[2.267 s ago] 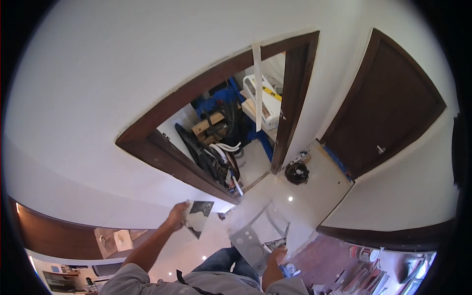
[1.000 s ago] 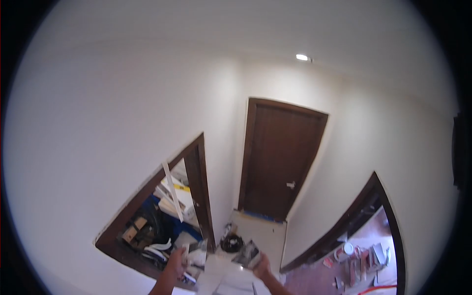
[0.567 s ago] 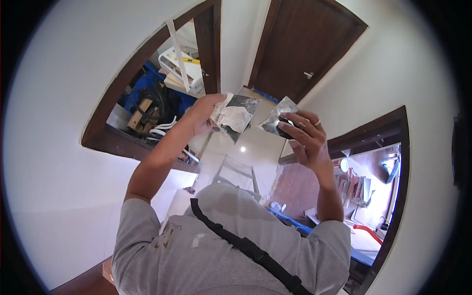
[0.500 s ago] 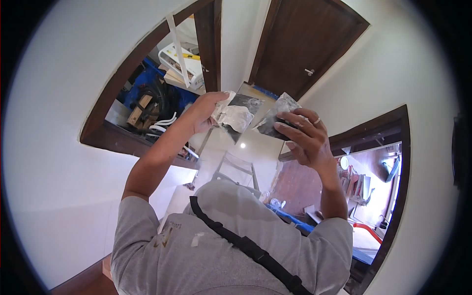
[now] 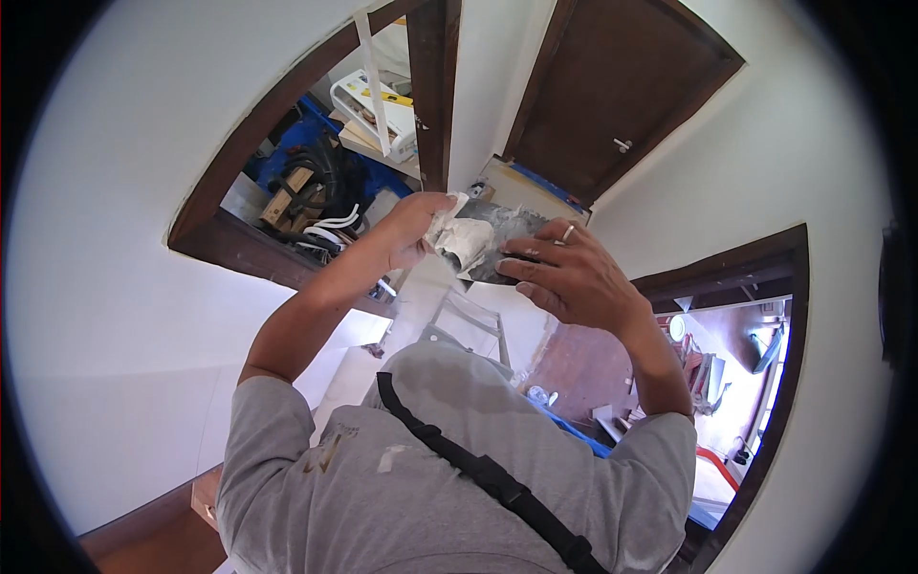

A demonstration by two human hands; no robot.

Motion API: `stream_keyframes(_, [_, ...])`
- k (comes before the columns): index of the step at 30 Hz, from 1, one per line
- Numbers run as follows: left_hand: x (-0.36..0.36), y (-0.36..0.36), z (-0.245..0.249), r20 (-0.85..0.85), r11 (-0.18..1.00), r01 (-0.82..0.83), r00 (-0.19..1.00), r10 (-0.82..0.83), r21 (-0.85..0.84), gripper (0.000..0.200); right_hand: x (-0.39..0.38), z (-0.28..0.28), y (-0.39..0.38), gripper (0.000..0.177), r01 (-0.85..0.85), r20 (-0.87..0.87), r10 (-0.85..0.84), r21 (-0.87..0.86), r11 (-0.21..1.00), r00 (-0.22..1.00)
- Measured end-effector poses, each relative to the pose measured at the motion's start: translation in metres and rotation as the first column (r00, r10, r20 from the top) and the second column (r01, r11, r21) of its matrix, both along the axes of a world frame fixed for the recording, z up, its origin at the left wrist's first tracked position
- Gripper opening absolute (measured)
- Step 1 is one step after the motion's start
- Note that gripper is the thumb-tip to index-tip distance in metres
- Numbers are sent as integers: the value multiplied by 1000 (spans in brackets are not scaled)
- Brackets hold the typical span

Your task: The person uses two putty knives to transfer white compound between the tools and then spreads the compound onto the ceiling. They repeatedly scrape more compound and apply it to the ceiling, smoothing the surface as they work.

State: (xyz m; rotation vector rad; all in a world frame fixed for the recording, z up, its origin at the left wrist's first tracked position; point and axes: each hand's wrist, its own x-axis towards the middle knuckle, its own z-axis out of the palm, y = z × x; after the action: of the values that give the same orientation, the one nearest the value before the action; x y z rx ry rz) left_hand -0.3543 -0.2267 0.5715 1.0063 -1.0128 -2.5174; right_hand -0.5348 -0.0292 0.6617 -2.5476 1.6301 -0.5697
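My left hand is closed around the edge of a flat metal putty scraper. A thick lump of white putty sits on that blade. With fingers laid along its back, my right hand grips a second metal scraper, its face smeared with putty. The two blades overlap in front of me, the right one right at the putty lump. White residue marks the fingers of both hands.
A brown door stands ahead, with white walls around it. To the left, a dark-framed opening shows hoses and boxes. A step ladder is below. Another dark-framed opening at right shows a cluttered room.
The right scraper has moved left onto the left one, closing the gap between the blades. The view has shifted slightly, so the surroundings sit a little further right.
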Motion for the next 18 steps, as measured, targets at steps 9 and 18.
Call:
stream_keyframes(9, [68, -34, 11, -71, 969, -200, 979, 191, -143, 31, -19, -85, -20, 53, -265, 918, -271, 194, 944, -291])
stream_keyframes(18, [175, -77, 168, -25, 840, -200, 976, 218, -504, 33, -14, 41, -74, 54, 149, 943, 99, -54, 987, -317])
